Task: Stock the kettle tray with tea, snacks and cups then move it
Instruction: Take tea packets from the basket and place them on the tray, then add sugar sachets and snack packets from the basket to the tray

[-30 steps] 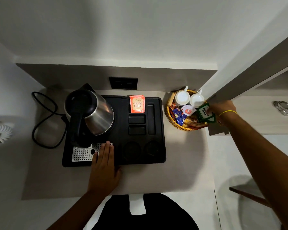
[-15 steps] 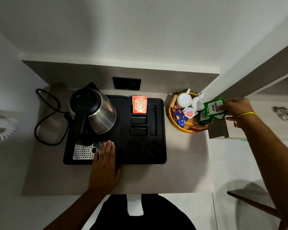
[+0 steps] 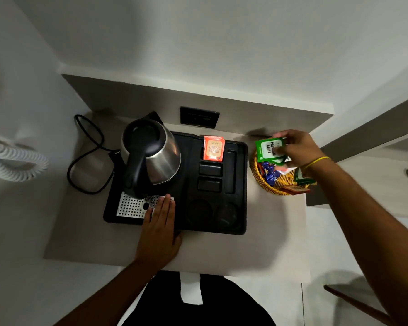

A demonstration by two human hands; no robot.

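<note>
A black kettle tray point(image 3: 238, 222) lies on the beige counter, with a steel kettle point(image 3: 151, 154) on its left part. An orange tea packet point(image 3: 213, 148) stands in the tray's top slot. My left hand point(image 3: 159, 228) rests flat on the tray's front edge, by the perforated drip plate point(image 3: 132, 207). My right hand point(image 3: 297, 147) holds green tea packets point(image 3: 269, 150) above the wicker basket point(image 3: 259, 177), just right of the tray. The basket holds blue snack wrappers point(image 3: 270, 172) and another green packet point(image 3: 302, 178). The cups are hidden behind my hand.
The kettle's black cord point(image 3: 85, 156) loops on the counter left of the tray. A wall socket point(image 3: 199, 117) sits behind it. A white coiled cord point(image 3: 12, 161) hangs at far left. A wall panel rises right of the basket.
My right hand lifted the green tea packets out of the basket and carried them left, toward the tray. The left hand stayed on the tray's edge.
</note>
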